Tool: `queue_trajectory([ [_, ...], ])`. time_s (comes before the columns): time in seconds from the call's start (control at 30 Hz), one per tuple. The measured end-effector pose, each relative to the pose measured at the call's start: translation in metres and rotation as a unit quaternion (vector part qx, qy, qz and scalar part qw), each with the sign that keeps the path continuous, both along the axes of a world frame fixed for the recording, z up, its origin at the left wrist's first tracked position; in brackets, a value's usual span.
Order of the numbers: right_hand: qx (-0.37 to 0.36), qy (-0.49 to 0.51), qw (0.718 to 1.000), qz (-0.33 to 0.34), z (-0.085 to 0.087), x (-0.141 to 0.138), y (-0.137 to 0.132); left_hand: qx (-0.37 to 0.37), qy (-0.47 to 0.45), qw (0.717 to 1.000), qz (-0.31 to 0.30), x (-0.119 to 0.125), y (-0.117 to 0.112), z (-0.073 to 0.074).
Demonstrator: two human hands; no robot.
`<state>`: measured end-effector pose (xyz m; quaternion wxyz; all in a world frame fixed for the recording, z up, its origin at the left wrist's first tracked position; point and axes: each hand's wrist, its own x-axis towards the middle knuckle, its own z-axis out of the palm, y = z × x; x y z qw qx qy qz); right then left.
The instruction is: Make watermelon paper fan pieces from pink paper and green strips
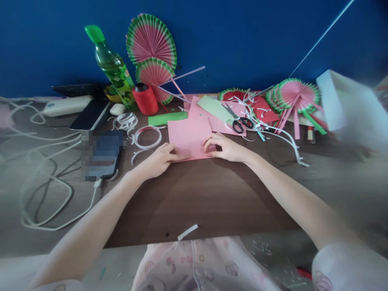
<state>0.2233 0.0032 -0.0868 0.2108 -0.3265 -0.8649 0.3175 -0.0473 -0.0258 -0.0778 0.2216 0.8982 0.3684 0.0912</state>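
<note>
A sheet of pink paper (189,135) lies on the brown table, its near edge between my two hands. My left hand (162,159) grips the near left corner, thumb and fingers stretched along the edge. At the near right corner my right hand (222,147) holds the same sheet, fingertips curled down on top and thumb low at the edge. Just beyond lie more pink paper (216,121), a light green sheet (212,106) and a green strip (166,118). Black-handled scissors (239,123) rest on the sheets, right of centre.
A tilted green bottle (117,70), a red thread spool (145,99) and pleated watermelon fans (151,40) stand along the blue wall. More fans (295,95) lie at the right. Left are tape rolls (147,137), a phone (104,153) and looping white cables (71,194).
</note>
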Motion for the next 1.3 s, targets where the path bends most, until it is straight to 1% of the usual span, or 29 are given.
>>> queue_trajectory([
  [0.13,0.004,-0.003,1.000,0.000,0.000,-0.001,-0.001,0.010,0.033,0.999,0.003,0.001,-0.002,0.001],
  [0.27,0.025,-0.036,0.999,0.015,0.000,-0.001,-0.001,0.023,0.064,0.998,0.020,0.001,-0.003,0.002],
  [0.43,0.046,-0.118,0.990,0.060,0.003,-0.003,-0.003,0.038,0.061,0.997,0.015,0.001,-0.004,-0.001],
  [0.57,0.040,-0.171,0.982,0.075,0.009,-0.005,-0.005,0.064,0.063,0.996,0.011,0.001,-0.005,-0.004],
  [0.7,0.031,-0.199,0.976,0.083,0.012,-0.007,-0.006,0.088,0.052,0.995,0.002,0.000,-0.006,-0.005],
  [0.9,0.053,-0.156,0.984,0.070,0.005,-0.005,-0.005,0.089,0.029,0.996,0.009,-0.001,-0.008,-0.006],
  [1.13,0.060,-0.066,0.995,0.041,-0.005,0.002,-0.005,0.107,-0.042,0.993,0.015,-0.006,-0.005,-0.010],
  [1.3,0.059,-0.029,0.997,0.030,-0.009,0.003,-0.005,0.121,-0.063,0.990,0.021,-0.004,-0.008,-0.007],
])
